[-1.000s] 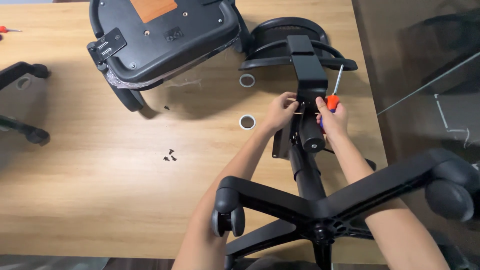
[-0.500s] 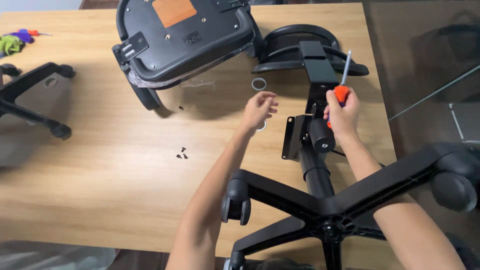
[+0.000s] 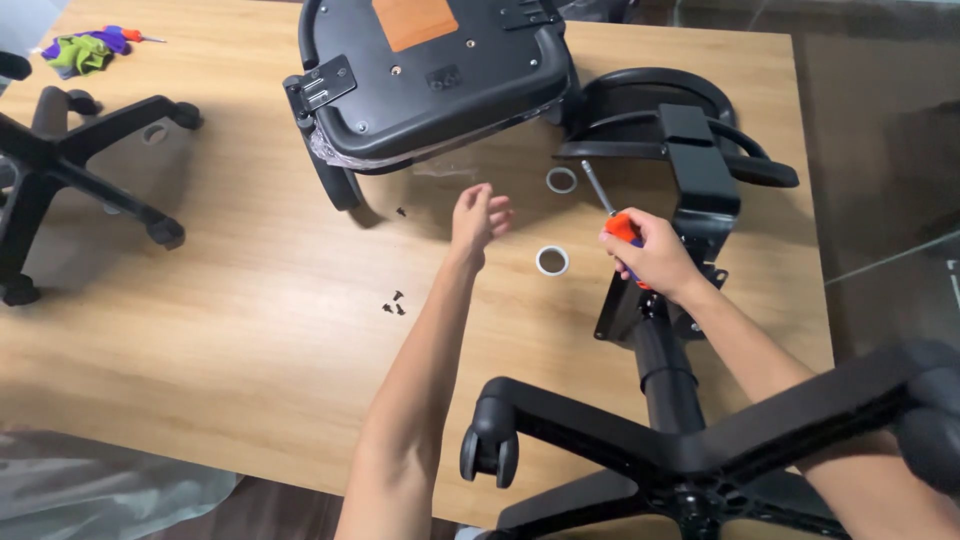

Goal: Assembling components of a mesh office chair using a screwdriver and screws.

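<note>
Gripping a screwdriver [image 3: 618, 222] with an orange handle, the right hand [image 3: 652, 260] is wrapped around it, shaft pointing to 11 o'clock. Left hand [image 3: 478, 217] hovers over the wooden table [image 3: 250, 330], fingers loosely spread, holding nothing. White ring [image 3: 552, 260] lies between the hands; second ring [image 3: 561, 180] at 12 o'clock from it. Small black screws [image 3: 393, 304] lie at 8 o'clock from the left hand. Chair seat [image 3: 430, 80], underside up, sits at 12 o'clock.
</note>
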